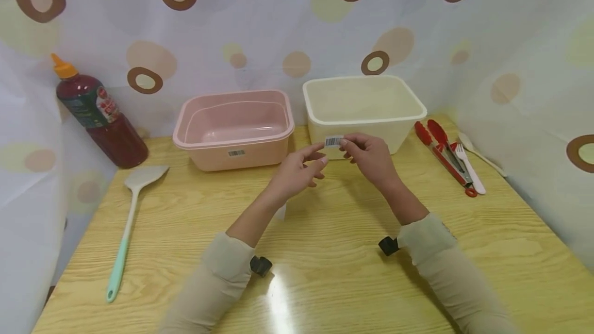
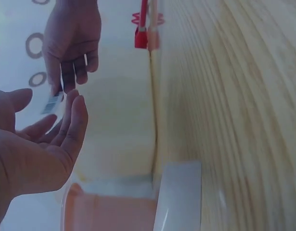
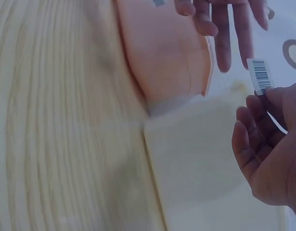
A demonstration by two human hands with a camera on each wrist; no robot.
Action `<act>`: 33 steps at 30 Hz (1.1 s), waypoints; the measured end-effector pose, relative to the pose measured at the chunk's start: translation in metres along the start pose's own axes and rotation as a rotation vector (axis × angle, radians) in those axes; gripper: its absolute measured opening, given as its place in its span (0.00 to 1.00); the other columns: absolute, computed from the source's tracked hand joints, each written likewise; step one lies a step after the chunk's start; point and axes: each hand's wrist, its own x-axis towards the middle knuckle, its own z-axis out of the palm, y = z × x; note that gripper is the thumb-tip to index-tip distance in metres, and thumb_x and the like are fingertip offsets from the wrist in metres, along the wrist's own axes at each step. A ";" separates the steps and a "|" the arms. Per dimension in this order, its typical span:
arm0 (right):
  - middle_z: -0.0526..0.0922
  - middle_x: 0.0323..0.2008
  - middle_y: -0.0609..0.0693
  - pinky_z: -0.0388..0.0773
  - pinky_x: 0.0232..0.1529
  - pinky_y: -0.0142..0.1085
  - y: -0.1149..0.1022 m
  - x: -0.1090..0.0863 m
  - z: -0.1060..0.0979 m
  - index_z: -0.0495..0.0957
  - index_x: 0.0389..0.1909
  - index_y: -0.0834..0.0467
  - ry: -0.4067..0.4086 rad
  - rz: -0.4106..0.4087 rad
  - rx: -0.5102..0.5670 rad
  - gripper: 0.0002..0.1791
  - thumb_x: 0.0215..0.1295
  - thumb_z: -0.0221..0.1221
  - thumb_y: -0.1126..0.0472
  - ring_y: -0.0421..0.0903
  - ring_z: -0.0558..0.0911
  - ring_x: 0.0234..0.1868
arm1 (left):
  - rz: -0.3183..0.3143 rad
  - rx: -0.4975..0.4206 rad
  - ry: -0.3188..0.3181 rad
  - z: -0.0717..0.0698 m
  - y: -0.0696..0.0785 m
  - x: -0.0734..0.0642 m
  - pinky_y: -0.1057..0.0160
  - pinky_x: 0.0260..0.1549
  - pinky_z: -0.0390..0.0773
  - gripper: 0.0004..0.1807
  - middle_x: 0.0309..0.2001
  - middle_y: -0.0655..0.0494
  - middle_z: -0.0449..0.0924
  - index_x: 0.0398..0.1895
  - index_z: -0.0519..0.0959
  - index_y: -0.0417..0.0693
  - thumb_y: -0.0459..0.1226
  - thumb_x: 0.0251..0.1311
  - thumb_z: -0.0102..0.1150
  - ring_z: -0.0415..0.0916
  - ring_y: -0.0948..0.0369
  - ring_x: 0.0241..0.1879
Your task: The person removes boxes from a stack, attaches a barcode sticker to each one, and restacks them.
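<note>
Here, the right hand [image 1: 371, 157] pinches a barcode label [image 1: 333, 141] by one end, presumably to keep its print exposed, while the left hand [image 1: 297, 173], loosely open, brings a fingertip to the other end, before the cream bin [image 1: 320, 129] near the counter's [image 1: 334, 272] back edge.

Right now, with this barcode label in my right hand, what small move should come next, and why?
Probably ease your right hand, pinching the barcode label, toward the front wall of the cream basin. The pink basin bears a similar sticker on its front; none shows on the visible part of the cream one's.
</note>
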 end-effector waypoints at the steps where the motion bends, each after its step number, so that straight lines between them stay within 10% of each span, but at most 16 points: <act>1: 0.86 0.41 0.61 0.84 0.36 0.33 0.003 0.000 -0.004 0.84 0.51 0.62 0.012 0.003 -0.010 0.19 0.75 0.58 0.51 0.56 0.84 0.38 | 0.004 -0.003 0.003 0.005 0.002 0.002 0.58 0.42 0.86 0.29 0.70 0.50 0.73 0.77 0.65 0.56 0.46 0.75 0.54 0.84 0.49 0.53; 20: 0.88 0.46 0.60 0.84 0.37 0.31 0.040 -0.007 -0.056 0.84 0.54 0.59 0.093 0.037 -0.167 0.25 0.74 0.57 0.43 0.34 0.82 0.34 | 0.019 -0.084 0.024 0.074 0.014 0.040 0.62 0.42 0.85 0.34 0.76 0.57 0.65 0.80 0.58 0.52 0.45 0.74 0.55 0.80 0.57 0.61; 33: 0.89 0.42 0.61 0.77 0.29 0.23 0.052 0.004 -0.060 0.85 0.50 0.61 0.173 0.073 -0.220 0.22 0.74 0.57 0.46 0.48 0.86 0.33 | -0.021 -0.046 0.031 0.094 0.012 0.054 0.65 0.33 0.79 0.36 0.76 0.53 0.64 0.81 0.55 0.52 0.47 0.75 0.53 0.83 0.55 0.54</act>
